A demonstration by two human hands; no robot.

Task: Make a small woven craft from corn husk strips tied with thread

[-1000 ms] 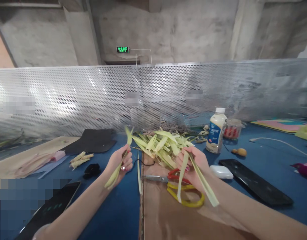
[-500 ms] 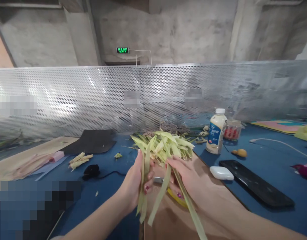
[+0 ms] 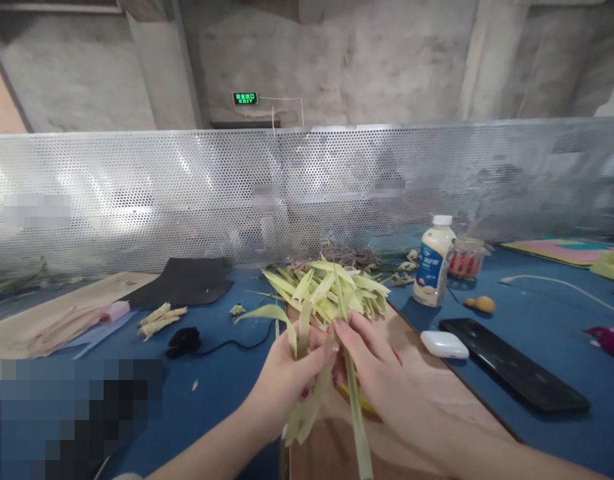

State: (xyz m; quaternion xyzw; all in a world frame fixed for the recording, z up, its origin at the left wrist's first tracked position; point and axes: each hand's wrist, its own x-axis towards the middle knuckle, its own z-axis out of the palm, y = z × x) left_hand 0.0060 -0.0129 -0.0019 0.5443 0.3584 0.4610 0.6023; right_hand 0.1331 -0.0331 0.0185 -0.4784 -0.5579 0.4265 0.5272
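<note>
My left hand [image 3: 277, 377] is closed around several pale green leaf strips [image 3: 297, 427], which look like corn husk. Their lower ends hang below the fist, and one curls out to the left above it. Thumb and fingers of my right hand [image 3: 381, 363] pinch a long leaf strip [image 3: 357, 420] that runs from the pile down toward me. The fingertips of both hands meet just in front of the leaf pile [image 3: 331, 287]. Under my right hand shows part of a yellow tool [image 3: 361, 400], mostly hidden, with a bit of red beside the knuckles.
A brown board [image 3: 327, 460] lies beneath my hands on the blue table [image 3: 211, 393]. At right are a bottle [image 3: 433, 263], a white case [image 3: 444, 345] and a black phone [image 3: 514, 363]. Black sheet [image 3: 187, 283] and husk scraps [image 3: 161, 320] lie left. A perforated metal screen [image 3: 327, 180] stands behind.
My left hand has turned inward, its thumb now crossing over the strips toward my right hand. The hands have come together, and one strip now curls out leftward. The silver metal part is now hidden.
</note>
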